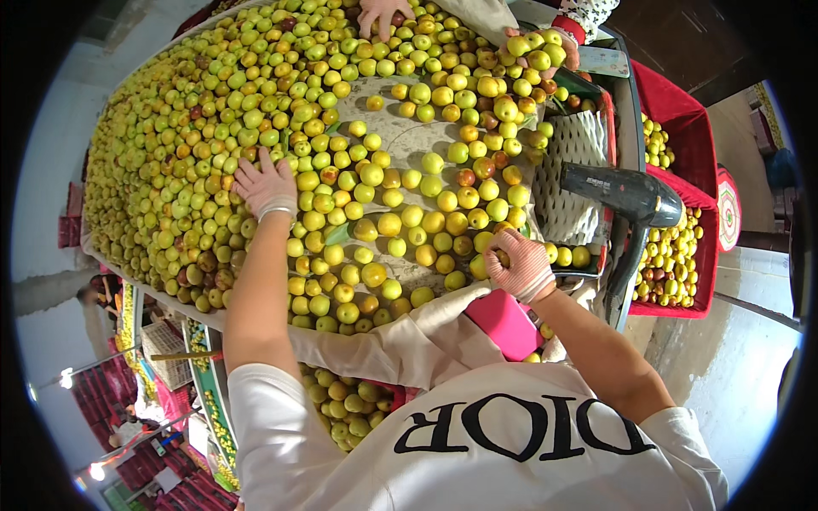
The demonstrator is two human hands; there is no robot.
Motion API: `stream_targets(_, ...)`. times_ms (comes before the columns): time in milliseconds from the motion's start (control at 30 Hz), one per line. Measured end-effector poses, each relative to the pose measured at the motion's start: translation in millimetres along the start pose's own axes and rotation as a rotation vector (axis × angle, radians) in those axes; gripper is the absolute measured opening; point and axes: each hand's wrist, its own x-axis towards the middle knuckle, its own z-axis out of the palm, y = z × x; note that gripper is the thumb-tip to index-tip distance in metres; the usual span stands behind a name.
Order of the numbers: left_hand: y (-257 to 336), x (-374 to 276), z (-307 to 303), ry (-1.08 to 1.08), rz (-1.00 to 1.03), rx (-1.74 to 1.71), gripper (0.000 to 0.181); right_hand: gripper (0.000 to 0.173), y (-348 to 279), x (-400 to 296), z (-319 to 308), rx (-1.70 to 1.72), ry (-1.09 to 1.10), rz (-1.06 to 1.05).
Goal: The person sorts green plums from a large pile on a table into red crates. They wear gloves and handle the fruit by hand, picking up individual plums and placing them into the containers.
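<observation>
A large heap of small yellow-green fruits point(192, 140), apparently jujubes, covers a cloth-edged sorting table, some of them with red-brown patches. My left hand point(267, 186), in a thin pinkish glove with a metallic bangle at the wrist, lies on the heap with its fingers spread. Near the table's right front edge, my right hand point(519, 263), in a similar striped glove, is curled around a jujube point(503, 258), and another fruit touches its fingertips. Scattered fruits lie between the two hands on the worn, pale tabletop point(409, 137). How many fruits my right palm holds is hidden.
Across the table, a co-worker's gloved hand point(382, 18) touches fruits; another hand point(569, 54) holds several. On the right are a black hair dryer point(620, 191), white foam netting point(569, 211) and red crates point(680, 179) of fruit. A pink box point(505, 322) stands by my right forearm.
</observation>
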Motion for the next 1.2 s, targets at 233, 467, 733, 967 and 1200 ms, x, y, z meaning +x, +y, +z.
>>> stream_targets(233,103,-32,-17,-0.071,0.199,-0.067,0.065,0.013,0,0,1,0.021,0.013,-0.015)
stream_targets(467,210,-98,-62,-0.099,0.476,-0.05,0.073,0.014,2,0,2,-0.027,-0.002,-0.012)
stream_targets(733,232,-166,-24,0.14,0.856,-0.414,0.083,0.014,0,0,0,-0.007,-0.001,-0.014)
stream_targets(967,155,-204,-31,-0.054,1.229,-0.976,0.045,0.018,1,-2,-4,-0.034,-0.063,-0.049)
stream_targets(1200,3,-203,-35,-0.15,1.026,-0.676,0.053,0.013,-5,-1,-4,-0.048,-0.082,0.066)
